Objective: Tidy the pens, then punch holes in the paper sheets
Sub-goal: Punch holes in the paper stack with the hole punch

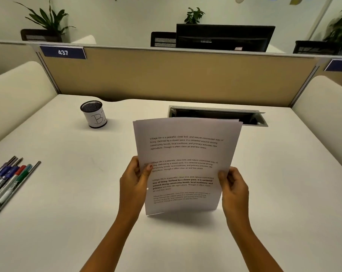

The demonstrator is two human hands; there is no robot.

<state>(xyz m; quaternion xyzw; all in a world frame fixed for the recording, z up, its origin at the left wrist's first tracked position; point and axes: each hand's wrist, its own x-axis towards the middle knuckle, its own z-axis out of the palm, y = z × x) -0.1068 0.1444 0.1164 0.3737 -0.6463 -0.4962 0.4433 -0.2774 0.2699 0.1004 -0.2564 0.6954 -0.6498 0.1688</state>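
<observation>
A stack of printed paper sheets (185, 152) stands upright on its bottom edge on the white desk (68, 222), tilted slightly away from me. My left hand (133, 180) grips its left edge, thumb on the front. My right hand (234, 186) grips the right edge. Several pens and markers (8, 181) lie side by side at the desk's left edge. A black mesh pen cup (94, 114) with a white label marked "B" stands at the back left and looks empty. No hole punch is visible.
An open cable tray (252, 118) is recessed in the desk behind the sheets. A tan partition (176, 75) closes the back, with a monitor (225, 37) and plants beyond it. Cream side panels flank the desk.
</observation>
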